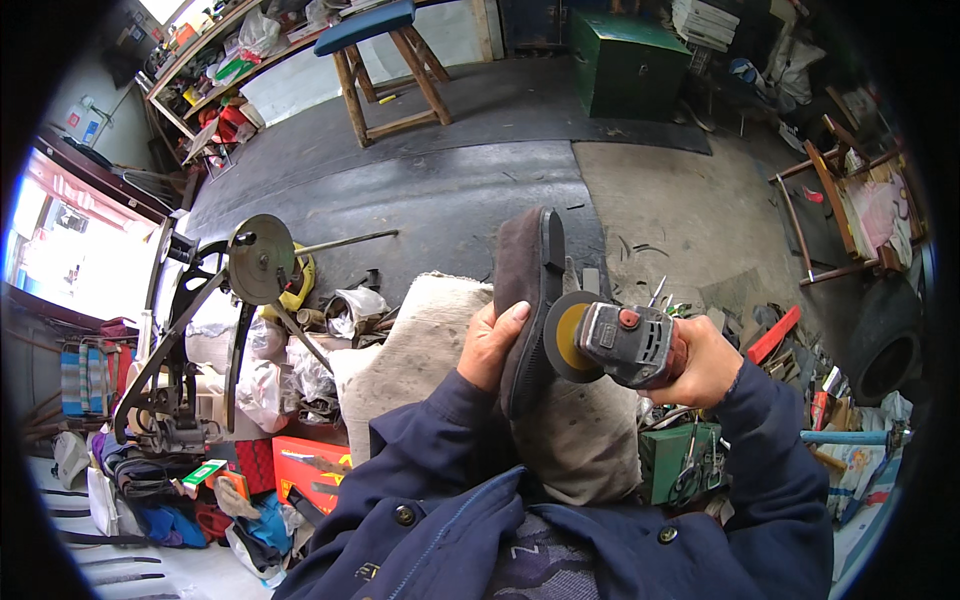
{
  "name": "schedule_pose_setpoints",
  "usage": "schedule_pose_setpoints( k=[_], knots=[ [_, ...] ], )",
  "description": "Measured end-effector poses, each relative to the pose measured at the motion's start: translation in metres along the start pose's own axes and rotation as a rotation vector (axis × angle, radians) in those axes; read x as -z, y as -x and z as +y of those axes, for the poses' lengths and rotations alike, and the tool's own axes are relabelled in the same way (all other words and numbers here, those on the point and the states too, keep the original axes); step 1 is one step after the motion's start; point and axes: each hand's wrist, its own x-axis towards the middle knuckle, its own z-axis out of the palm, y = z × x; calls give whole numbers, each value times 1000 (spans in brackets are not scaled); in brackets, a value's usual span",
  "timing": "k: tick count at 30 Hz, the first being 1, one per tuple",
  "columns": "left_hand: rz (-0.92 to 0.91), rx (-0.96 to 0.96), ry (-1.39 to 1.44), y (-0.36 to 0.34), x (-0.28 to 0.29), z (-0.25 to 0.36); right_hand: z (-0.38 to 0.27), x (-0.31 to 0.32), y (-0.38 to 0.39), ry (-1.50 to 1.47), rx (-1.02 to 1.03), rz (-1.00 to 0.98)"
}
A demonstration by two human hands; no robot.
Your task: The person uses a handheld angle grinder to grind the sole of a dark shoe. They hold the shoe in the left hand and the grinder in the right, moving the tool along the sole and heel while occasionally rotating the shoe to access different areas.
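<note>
Upright above my lap is a dark brown shoe (522,270) with a thick black sole. My left hand (488,345) is closed round its side, the thumb lying across the upper. My right hand (705,362) grips an angle grinder (630,340), grey and worn, with a red button on its head. Its round disc (570,337), yellowish in the middle with a dark rim, is against or very close to the edge of the sole; I cannot tell whether they touch. A stained pale cloth (410,335) covers my knees beneath the shoe.
At left stands a black metal machine with a round wheel (262,258). A green toolbox (680,460) with pliers lies right of my lap, beside scattered tools and scraps. Farther off are a blue-topped wooden stool (385,60), a green chest (630,65) and a wooden chair (840,205).
</note>
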Motion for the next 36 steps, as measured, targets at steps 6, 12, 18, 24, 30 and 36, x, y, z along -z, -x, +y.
schedule_pose_setpoints(
  k=[6,12,18,24,30,36],
  knots=[
    [-26,-62,26,-1,-2,-2,-10,-11,14,176,135,-7],
    [-54,-65,-2,1,-3,-1,-29,-12,13,396,146,-36],
    [-57,-94,-18,0,-2,-2,-18,-4,4,273,94,-20],
    [-46,-101,1,1,-2,-3,7,-3,0,56,58,31],
    [-13,-108,-9,1,-6,-3,-7,-6,12,273,155,-13],
    [-72,-94,7,2,-5,-1,-21,-7,7,340,113,-36]
  ],
)
